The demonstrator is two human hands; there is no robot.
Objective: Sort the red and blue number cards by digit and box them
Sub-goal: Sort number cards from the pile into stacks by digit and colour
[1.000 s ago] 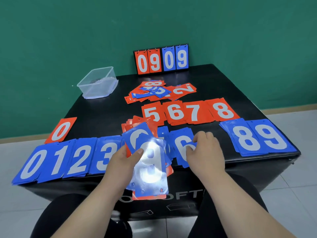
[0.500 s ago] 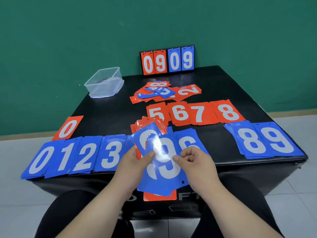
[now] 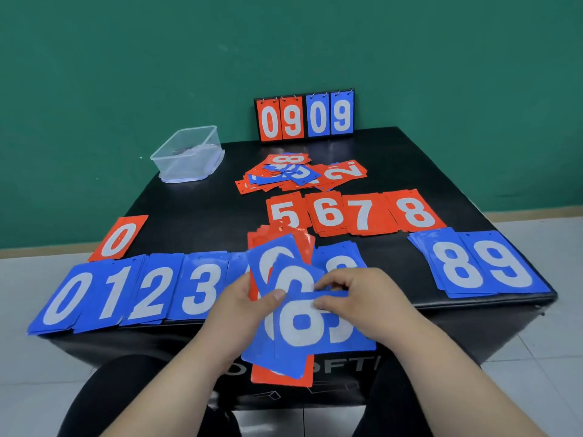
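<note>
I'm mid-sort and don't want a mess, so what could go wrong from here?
The fanned cards held by the left hand and right hand hang past the table's front edge; one could slip to the floor.
Sixes and nines look alike flipped, so a card could land in the blue 9 pile wrongly.

Both bare forearms come in from the lower edge and meet at the middle. The left hand (image 3: 249, 310) grips a fanned stack of cards (image 3: 303, 329) from the side, thumb pressed flat on top. The right hand (image 3: 359, 298), fingers curled, seems to pinch the topmost one's upper edge.
</note>
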